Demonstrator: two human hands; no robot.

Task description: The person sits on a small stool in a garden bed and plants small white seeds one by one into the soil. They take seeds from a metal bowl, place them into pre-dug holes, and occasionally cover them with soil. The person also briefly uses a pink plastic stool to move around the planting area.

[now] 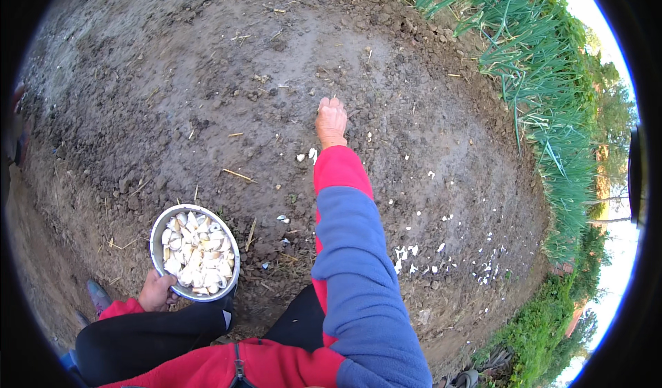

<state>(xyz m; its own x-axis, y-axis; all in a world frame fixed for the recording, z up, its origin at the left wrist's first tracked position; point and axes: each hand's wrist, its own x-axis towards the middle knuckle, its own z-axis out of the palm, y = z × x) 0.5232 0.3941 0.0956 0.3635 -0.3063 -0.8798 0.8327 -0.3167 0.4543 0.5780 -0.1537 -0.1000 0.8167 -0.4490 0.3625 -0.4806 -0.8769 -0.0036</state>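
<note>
My left hand (154,291) grips the rim of a round metal bowl (235,243) above my knee. The bowl is filled with loose garlic cloves (199,251). Stretched out in front of me, my right hand (331,118) reaches down to the bare soil (289,77), back of the hand upward and fingers bent. Its fingertips are hidden, so any clove between them cannot be made out. Just behind that wrist, a white garlic clove (300,157) and a piece of papery skin (313,154) lie on the ground.
White garlic skins (405,256) are scattered over the soil at right. Green onion plants (543,93) border the plot at the upper right. Bits of straw (239,175) lie about. A shoe (99,296) shows at lower left, and part of another person (18,129) at the left rim.
</note>
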